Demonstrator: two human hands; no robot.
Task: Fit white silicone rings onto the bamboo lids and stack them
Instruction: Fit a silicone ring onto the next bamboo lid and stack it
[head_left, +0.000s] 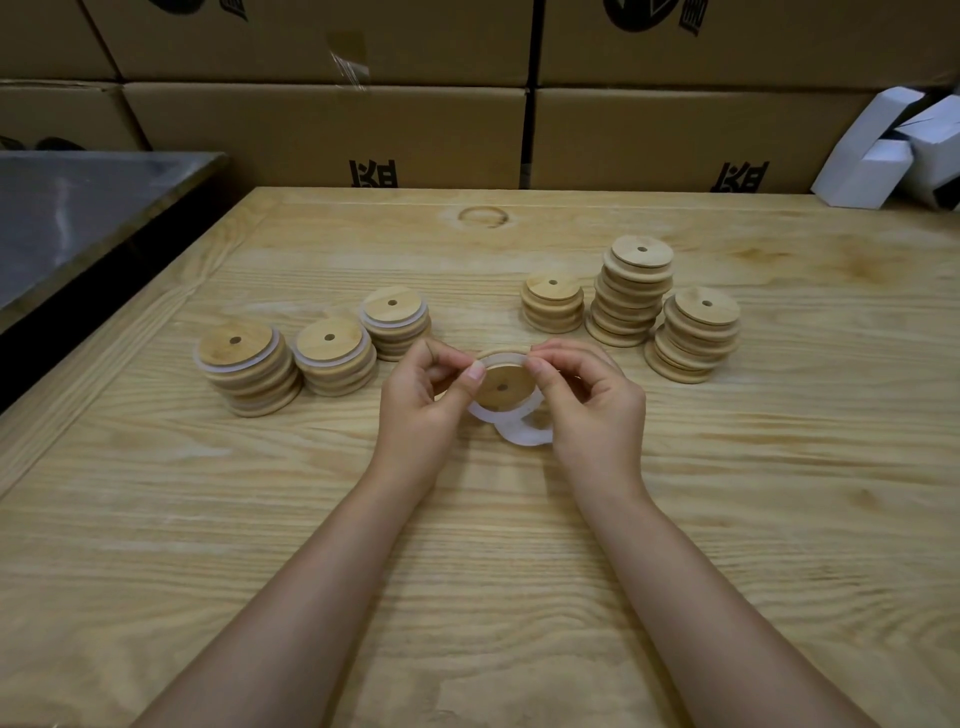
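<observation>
Between both hands is a round bamboo lid (503, 391) with a small centre hole, held just above the table. A white silicone ring (500, 357) runs around its far edge, and a loose loop of ring (522, 435) hangs below it. My left hand (422, 400) pinches the lid's left rim with thumb and fingers. On the right rim, my right hand (589, 400) pinches the ring. Left of the hands stand three stacks of ringed lids (248, 366) (335, 356) (396, 322). To the right stand three stacks of bare lids (552, 302) (632, 291) (696, 335).
The wooden table (467, 571) carries everything. Cardboard boxes (332, 135) form a wall behind it. White folded cartons (893, 150) lie at the back right. A dark metal surface (78, 208) sits beyond the table's left edge.
</observation>
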